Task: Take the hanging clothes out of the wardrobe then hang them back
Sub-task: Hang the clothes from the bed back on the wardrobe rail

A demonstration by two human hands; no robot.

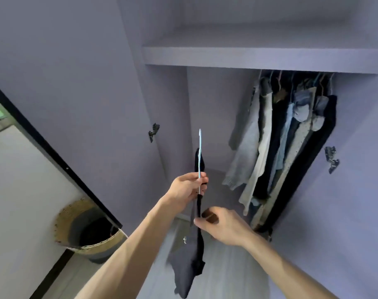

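My left hand (187,187) is clamped on the hanger (199,160), right hand (223,226) pinching the dark garment (190,262); I'd keep it taut, then hook the far rail.

Soft, dim, even daylight with a cool violet cast over the wardrobe (226,104); brighter at the far left by the pale wall (22,180), deepest shade among the hanging clothes (291,137) and beneath the shelf (259,58). No glare, no hard-edged shadows. Overall softness and smeared detail, with motion blur on the right hand (224,227) and the dark garment (190,266) and clear wide-angle bending of straight lines toward the edges.
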